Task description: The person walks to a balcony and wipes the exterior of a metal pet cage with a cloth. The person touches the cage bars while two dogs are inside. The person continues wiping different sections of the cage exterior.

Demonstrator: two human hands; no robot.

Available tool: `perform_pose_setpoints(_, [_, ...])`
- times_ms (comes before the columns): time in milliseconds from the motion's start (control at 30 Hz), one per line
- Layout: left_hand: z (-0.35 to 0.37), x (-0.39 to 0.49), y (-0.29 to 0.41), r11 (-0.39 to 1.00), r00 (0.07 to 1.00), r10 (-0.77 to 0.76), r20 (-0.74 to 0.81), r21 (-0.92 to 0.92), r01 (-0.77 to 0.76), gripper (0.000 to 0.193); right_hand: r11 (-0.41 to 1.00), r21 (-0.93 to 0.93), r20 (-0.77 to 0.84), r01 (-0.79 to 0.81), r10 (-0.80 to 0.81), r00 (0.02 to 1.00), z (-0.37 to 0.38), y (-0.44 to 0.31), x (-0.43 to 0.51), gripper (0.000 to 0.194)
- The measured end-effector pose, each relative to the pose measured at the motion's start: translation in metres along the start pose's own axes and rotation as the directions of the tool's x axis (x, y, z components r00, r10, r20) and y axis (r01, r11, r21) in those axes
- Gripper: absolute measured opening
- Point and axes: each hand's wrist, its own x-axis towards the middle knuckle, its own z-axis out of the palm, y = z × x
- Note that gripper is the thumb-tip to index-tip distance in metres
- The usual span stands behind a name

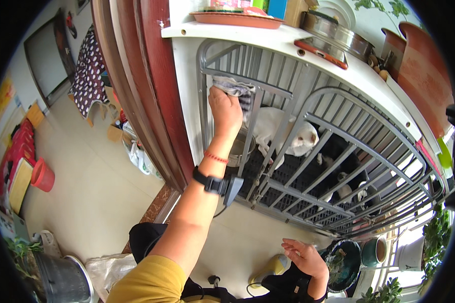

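My left hand grips a grey and white striped cloth against the upper left of a grey metal cage, with part of the cloth hanging through the bars. Just below that hand, behind the bars, is a metal bowl. A white dog lies curled in the cage, and beside it is a black and white animal, partly hidden by bars. My right hand hangs low in front of the cage with its fingers spread, holding nothing.
Over the cage runs a white shelf with a phone, a brown tray, a steel pot and clay planters. A dark red door frame borders the cage's left. Potted plants stand at lower right and lower left.
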Motion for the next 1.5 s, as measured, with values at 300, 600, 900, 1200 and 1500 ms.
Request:
perform_pose_setpoints(300, [-0.019,-0.078,-0.051,0.832,0.981,0.103,0.166,0.527,-0.177,0.023,0.998,-0.054,-0.002,-0.015,0.015,1.0,0.001,0.006,-0.004,0.035])
perform_pose_setpoints(600, [-0.082,-0.151,-0.098,0.978,0.977,-0.138,0.163,0.18,0.108,0.018,0.996,-0.059,0.032,0.072,-0.07,0.997,0.015,0.004,0.011,0.038])
perform_pose_setpoints(900, [-0.035,-0.188,-0.133,0.965,0.957,-0.242,0.163,0.142,0.22,0.05,0.983,-0.181,-0.003,0.015,-0.016,1.0,0.012,0.011,0.012,0.036])
perform_pose_setpoints(1200, [-0.028,-0.193,-0.141,0.563,0.733,-0.666,0.137,-0.553,0.614,0.031,0.973,-0.229,-0.005,0.0,-0.001,1.0,0.014,0.017,0.011,0.036])
perform_pose_setpoints(1500, [-0.078,-0.201,-0.073,0.113,0.622,-0.754,0.213,-0.89,0.442,0.036,0.947,-0.32,-0.08,-0.038,0.013,0.997,0.01,0.021,-0.006,0.036])
